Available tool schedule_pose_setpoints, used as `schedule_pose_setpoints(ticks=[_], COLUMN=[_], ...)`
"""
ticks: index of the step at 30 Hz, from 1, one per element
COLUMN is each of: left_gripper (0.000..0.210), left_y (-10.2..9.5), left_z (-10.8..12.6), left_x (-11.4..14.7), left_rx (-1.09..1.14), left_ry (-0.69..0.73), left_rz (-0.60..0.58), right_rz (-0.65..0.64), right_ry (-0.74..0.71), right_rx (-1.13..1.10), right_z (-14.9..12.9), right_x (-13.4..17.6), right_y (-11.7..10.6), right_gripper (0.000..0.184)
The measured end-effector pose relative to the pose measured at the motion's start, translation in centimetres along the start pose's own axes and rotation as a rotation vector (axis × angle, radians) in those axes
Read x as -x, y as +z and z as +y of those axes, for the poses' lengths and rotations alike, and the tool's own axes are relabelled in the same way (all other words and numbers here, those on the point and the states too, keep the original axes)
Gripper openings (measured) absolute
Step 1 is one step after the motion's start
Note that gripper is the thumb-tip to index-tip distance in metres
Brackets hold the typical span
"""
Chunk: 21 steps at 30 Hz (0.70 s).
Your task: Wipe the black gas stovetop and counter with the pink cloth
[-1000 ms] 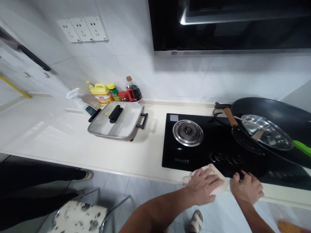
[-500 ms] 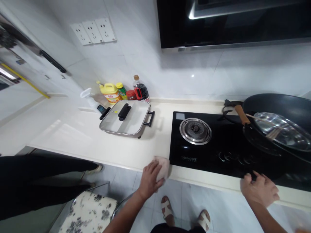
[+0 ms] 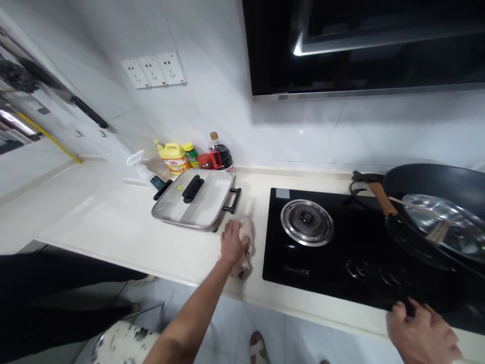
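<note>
My left hand [image 3: 232, 243] presses a crumpled pale pink cloth [image 3: 244, 255] onto the white countertop [image 3: 132, 237], in the strip beside the stove. Its fingers curl over the cloth. Just beyond it stands a square electric pan [image 3: 206, 205] with a glass lid and black handles. My right hand [image 3: 422, 328] rests at the front edge of the black gas stove [image 3: 326, 273], its fingers spread and nothing in them.
A black wok [image 3: 435, 174] with a wooden handle holds a metal bowl [image 3: 435, 207] on the right of the stove. A detergent jug [image 3: 175, 159] and soy sauce bottle [image 3: 222, 154] stand by the wall. At left are a person's dark-trousered legs [image 3: 56, 288] and a patterned chair [image 3: 121, 344].
My left hand has slid the cloth from the counter's front edge inward, toward the electric pan. My right hand stays at the stove's edge. The view has tilted up slightly.
</note>
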<state>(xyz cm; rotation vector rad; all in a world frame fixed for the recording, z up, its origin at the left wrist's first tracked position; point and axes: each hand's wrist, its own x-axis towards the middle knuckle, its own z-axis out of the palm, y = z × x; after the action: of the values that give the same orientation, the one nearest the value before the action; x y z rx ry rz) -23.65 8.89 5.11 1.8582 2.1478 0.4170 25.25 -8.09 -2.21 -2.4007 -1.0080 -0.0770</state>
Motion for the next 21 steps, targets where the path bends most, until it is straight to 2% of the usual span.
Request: schedule_pose_setpoints(ticks=[3, 6, 9, 11, 13, 16, 18, 21], left_gripper=[0.084, 0.08, 0.069, 0.066, 0.063, 0.059, 0.058, 0.058], left_y=[0.1, 1.0, 2.2, 2.8, 3.3, 3.4, 3.2, 2.9], left_z=[1.1, 3.1, 6.1, 8.0, 9.2, 9.5, 8.8, 6.9], left_x=[-5.6, -10.3, -13.4, -14.3, -14.0, -11.2, -8.1, -2.1], left_rx=[0.014, 0.034, 0.048, 0.049, 0.045, 0.035, 0.027, 0.018], left_ry=[-0.024, -0.018, 0.013, 0.045, 0.07, 0.098, 0.122, 0.156], left_rz=[-0.023, -0.054, -0.081, -0.088, -0.074, -0.036, -0.018, 0.0], right_rz=[0.048, 0.054, 0.099, 0.119, 0.119, 0.115, 0.11, 0.101], right_ry=[0.002, -0.029, -0.056, -0.059, -0.06, -0.061, -0.063, -0.07], right_rx=[0.015, 0.015, 0.009, 0.009, 0.008, 0.002, -0.001, -0.017], right_z=[-0.3, -0.5, -1.0, -1.6, -2.1, -2.5, -2.4, -1.9], right_x=[-0.1, -0.2, -0.1, 0.1, 0.2, 0.2, 0.1, -0.2], right_y=[-0.4, -0.5, -0.8, -1.1, -1.5, -1.8, -1.9, -1.7], right_gripper=[0.049, 0.048, 0.047, 0.047, 0.048, 0.048, 0.049, 0.05])
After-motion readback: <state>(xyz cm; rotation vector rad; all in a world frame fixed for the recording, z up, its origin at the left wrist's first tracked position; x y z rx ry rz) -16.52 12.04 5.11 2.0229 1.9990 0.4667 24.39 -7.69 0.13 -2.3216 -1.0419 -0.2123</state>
